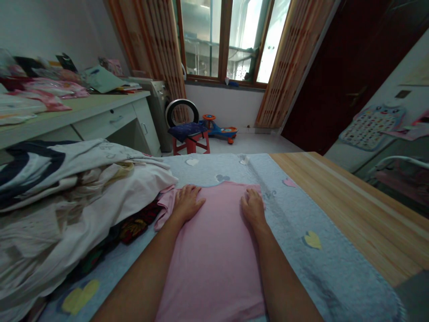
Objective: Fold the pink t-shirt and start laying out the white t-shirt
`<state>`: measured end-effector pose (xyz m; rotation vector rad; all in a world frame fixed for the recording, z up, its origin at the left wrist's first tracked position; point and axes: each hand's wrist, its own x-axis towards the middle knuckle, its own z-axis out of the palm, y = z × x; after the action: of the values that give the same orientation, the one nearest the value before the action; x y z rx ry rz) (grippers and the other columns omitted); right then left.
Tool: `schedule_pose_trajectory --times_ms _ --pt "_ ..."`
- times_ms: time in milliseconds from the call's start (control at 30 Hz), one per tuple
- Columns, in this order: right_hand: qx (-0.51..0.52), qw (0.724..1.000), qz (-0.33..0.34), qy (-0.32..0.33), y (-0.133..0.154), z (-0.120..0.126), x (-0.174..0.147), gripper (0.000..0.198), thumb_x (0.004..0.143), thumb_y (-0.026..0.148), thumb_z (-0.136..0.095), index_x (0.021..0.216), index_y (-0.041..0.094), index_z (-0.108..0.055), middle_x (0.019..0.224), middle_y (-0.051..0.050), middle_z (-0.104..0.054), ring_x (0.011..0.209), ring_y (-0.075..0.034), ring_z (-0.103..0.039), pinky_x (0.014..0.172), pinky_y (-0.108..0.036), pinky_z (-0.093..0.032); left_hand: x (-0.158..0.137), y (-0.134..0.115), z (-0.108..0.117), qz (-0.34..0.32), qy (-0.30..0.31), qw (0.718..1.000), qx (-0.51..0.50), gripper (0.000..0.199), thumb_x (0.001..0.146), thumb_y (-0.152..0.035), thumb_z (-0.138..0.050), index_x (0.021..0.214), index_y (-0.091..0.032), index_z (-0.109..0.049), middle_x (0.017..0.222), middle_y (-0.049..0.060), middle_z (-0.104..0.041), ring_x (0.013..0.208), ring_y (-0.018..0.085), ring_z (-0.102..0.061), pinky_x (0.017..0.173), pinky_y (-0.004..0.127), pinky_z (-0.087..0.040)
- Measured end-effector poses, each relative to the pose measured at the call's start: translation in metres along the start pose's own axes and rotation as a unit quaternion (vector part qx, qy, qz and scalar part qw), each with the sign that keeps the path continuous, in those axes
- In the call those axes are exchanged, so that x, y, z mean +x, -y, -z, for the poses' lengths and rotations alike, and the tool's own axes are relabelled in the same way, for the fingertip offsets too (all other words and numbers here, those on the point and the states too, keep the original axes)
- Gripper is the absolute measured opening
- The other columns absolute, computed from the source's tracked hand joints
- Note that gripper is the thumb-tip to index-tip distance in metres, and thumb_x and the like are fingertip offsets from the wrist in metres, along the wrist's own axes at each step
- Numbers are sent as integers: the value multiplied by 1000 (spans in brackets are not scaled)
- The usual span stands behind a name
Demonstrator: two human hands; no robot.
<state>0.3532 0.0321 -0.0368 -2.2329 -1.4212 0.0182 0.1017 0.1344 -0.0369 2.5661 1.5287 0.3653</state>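
Note:
A pink T-shirt (217,250) lies spread out on a pale blue quilted mat (288,268) with heart shapes, its neckline away from me. My left hand (189,202) rests on the shirt's upper left, by the left sleeve, with the fingers laid out and the thumb apart. At the upper right shoulder, my right hand (252,205) has its fingers curled down onto the pink fabric, closed on its edge. The right sleeve is largely hidden beneath that hand.
A heap of clothes (83,192) covers the mat's left side, close to the left sleeve. Bare wooden boards (355,205) run along the right. Beyond are a red stool (191,144), a blue ride-on toy (219,130) and a cluttered desk (110,114).

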Motion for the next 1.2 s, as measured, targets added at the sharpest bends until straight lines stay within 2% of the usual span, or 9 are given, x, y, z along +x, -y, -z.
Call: schedule_pose_trajectory --times_ms 100,200,300,433,533,733,967,1100,1200 --pt "-16 1000 -22 1 1 2 -2 49 90 27 -44 135 9 -54 142 -18 -52 132 -28 -45 113 -40 -29 0 0 1 -1 -1 1000 -1 47 93 -46 -49 134 -25 -53 141 9 -50 135 28 -36 111 48 -26" --pt "-56 997 -43 -24 6 4 -5 49 89 27 -47 134 10 -54 146 -19 -47 137 -32 -37 115 -48 -21 -1 0 2 -3 1 1000 -2 47 93 -46 -49 134 -24 -53 141 9 -50 136 28 -36 112 48 -27" --pt "-70 997 -4 -45 15 3 -9 48 87 23 -48 133 11 -55 150 -17 -43 142 -32 -30 117 -50 -16 -1 0 1 -1 -3 1000 -4 47 93 -46 -48 134 -24 -54 141 10 -51 135 29 -36 112 49 -26" --pt "-20 992 117 51 30 1 -15 44 89 24 -47 131 13 -57 145 -14 -50 134 -24 -42 115 -38 -24 -2 -3 2 -2 -18 1000 1 42 94 -43 -47 131 -24 -56 138 9 -53 133 28 -39 111 47 -28" --pt "-24 985 141 93 38 1 -19 38 93 30 -48 126 17 -60 142 -12 -53 131 -24 -45 114 -37 -27 -3 -6 4 1 -22 1000 7 40 95 -43 -48 129 -24 -57 137 9 -54 132 27 -40 110 46 -29" --pt "-73 983 132 110 43 5 -21 42 97 34 -42 134 18 -54 148 -12 -48 137 -25 -39 114 -39 -23 -7 -12 7 7 -22 1000 5 41 95 -43 -48 129 -23 -57 138 9 -53 134 28 -39 110 46 -29" --pt "-85 981 129 116 44 6 -22 48 98 37 -41 140 16 -49 153 -13 -42 139 -28 -36 114 -44 -22 -8 -13 7 9 -20 1000 4 40 97 -40 -46 131 -22 -55 143 10 -51 137 27 -38 113 47 -28" --pt "-63 983 139 101 44 7 -22 43 95 37 -47 132 17 -57 148 -14 -47 136 -28 -40 113 -43 -25 -8 -11 6 7 -37 999 -12 33 99 -33 -42 126 -24 -59 140 8 -55 135 23 -42 113 44 -30" --pt "-6 979 184 83 43 5 -21 39 92 30 -51 127 17 -60 144 -13 -52 133 -24 -43 113 -38 -28 -8 -9 4 2 -50 998 -24 32 99 -29 -40 124 -24 -60 137 7 -57 133 22 -44 113 42 -31"
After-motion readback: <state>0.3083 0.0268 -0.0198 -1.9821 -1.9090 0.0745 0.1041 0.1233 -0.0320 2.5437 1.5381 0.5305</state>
